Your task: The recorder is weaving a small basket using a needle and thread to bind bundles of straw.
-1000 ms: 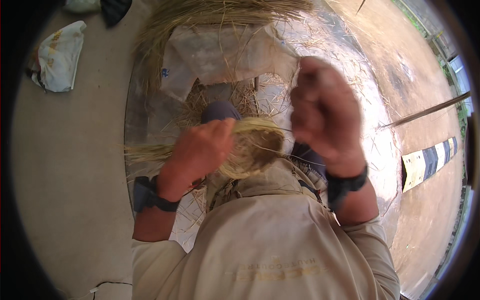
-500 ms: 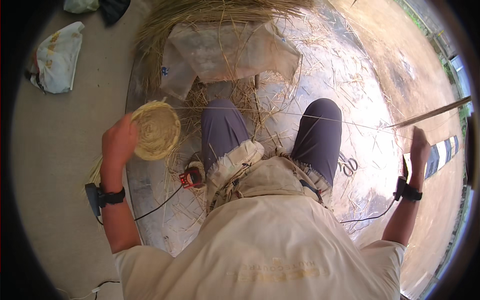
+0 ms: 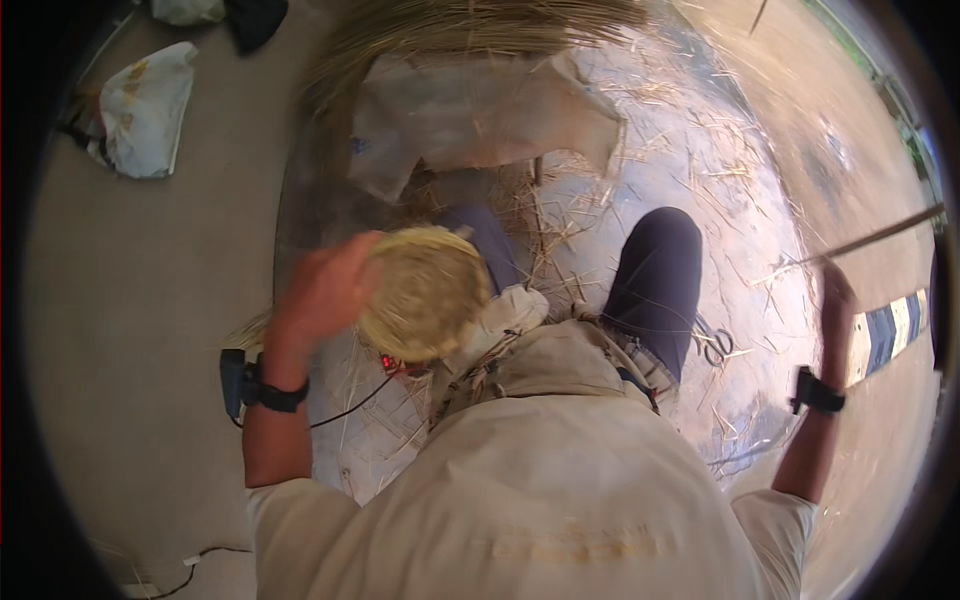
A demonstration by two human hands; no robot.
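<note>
A small round coiled straw basket (image 3: 425,295), smeared by motion, is above my left thigh. My left hand (image 3: 335,285) is closed on its left rim. Out to the far right, my right hand (image 3: 836,290) is raised, blurred, with its fingers closed. The thin strand that ran from the basket to this hand a moment ago is hardly visible now. Both wrists wear black bands with small boxes.
A translucent plastic sheet (image 3: 480,110) and a heap of long straw (image 3: 480,25) lie ahead. Scissors (image 3: 716,345) rest right of my right leg on the straw-littered mat (image 3: 690,130). A white bag (image 3: 150,110) lies far left. A thin pole (image 3: 880,232) slants at the right, above a striped kerb (image 3: 885,335).
My left hand has swung the basket rightward and toward my body, over my left thigh. The taut strand no longer shows clearly. My right hand stays out at the right; the view has shifted slightly.
</note>
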